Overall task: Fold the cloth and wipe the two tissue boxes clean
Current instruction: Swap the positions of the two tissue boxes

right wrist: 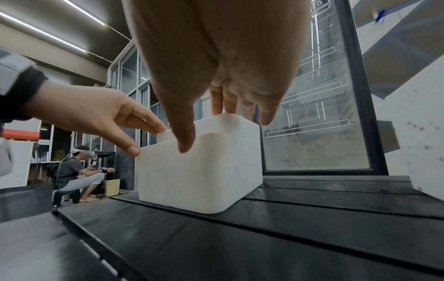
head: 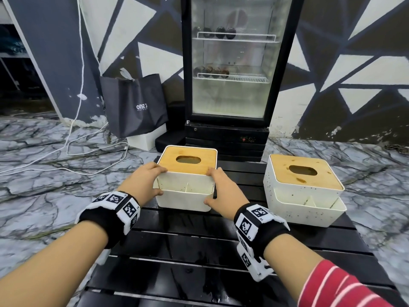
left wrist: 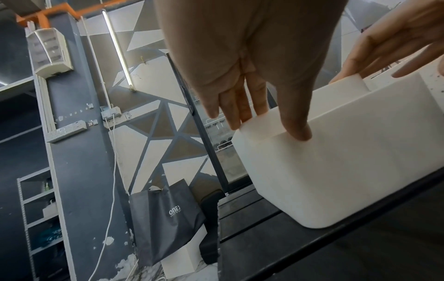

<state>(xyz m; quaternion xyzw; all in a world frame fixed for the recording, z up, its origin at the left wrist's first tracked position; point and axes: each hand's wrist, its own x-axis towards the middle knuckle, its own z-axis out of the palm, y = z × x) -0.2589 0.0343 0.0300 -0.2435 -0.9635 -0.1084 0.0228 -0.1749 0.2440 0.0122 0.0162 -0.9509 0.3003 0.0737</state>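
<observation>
Two forearms wearing marker-printed wristbands reach forward over a black slatted table (head: 188,251). Left hand (head: 141,180) and right hand (head: 223,189) clasp opposite sides of the nearer tissue box (head: 186,196), thumbs on its front wall and fingers curled at its upper edge. Its wooden lid has an oval slot. To the right, apart, stands a second tissue box (head: 303,196), speckled. Beyond, a glass-door fridge (head: 232,63).
</observation>
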